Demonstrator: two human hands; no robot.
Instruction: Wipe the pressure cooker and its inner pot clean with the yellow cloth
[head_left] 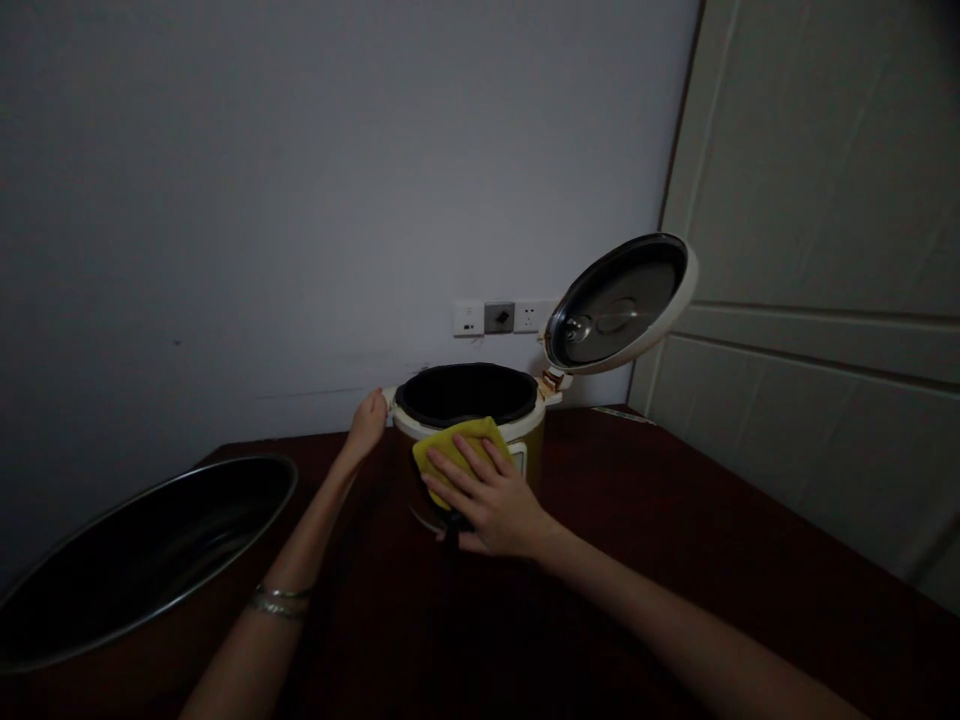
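The table (637,520) runs back to the wall (300,200); the rice cooker (523,425) stands near that edge, lid (619,308) up. A big pan (259,475) sits well apart at left. The cooker's pot (469,390) is too dark inside to read. The left hand (368,420) seems curled round its side handle (390,397); the right hand (495,497), fingers spread, presses a yellow cloth (450,442) against its front.

Upright rice cooker (531,440), lid (619,305) tilted open, yellow cloth (476,434) against its front

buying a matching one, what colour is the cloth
Yellow; the cloth shows best in the head view.
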